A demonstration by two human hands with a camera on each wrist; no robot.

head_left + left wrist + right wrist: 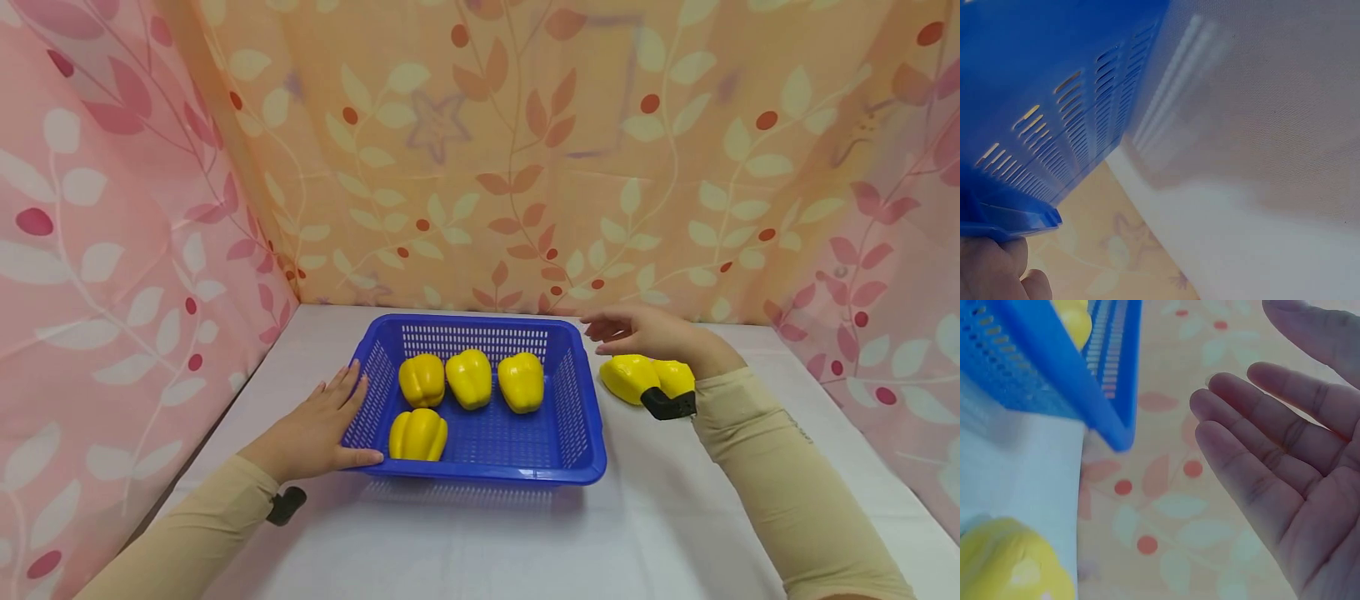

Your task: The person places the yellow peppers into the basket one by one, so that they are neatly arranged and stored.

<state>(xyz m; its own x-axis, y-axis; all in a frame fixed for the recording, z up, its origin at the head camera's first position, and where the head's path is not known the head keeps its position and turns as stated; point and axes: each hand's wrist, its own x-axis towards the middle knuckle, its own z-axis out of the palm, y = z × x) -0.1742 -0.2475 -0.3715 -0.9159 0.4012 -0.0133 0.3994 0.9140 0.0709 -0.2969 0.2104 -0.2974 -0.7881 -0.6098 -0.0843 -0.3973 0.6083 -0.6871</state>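
A blue plastic basket (495, 473) with slotted walls stands on the table, holding several yellow bell peppers (521, 382). My left hand (311, 429) rests on its left rim with the fingers spread, the thumb lying over the near-left corner. In the left wrist view, fingertips (1015, 255) show right at the rim. My right hand (645, 333) holds nothing. It hovers beyond the basket's right side, palm and slightly bent fingers showing in the right wrist view. Beneath it, two more yellow bell peppers (628, 377) lie on the table, partly hidden by the wrist and its black strap piece.
White cloth covers the table (480, 550). Patterned curtains enclose it, an orange one (517, 150) behind and pink ones (112, 217) at both sides. Black wrist-camera mounts (287, 505) stick out under both sleeves.
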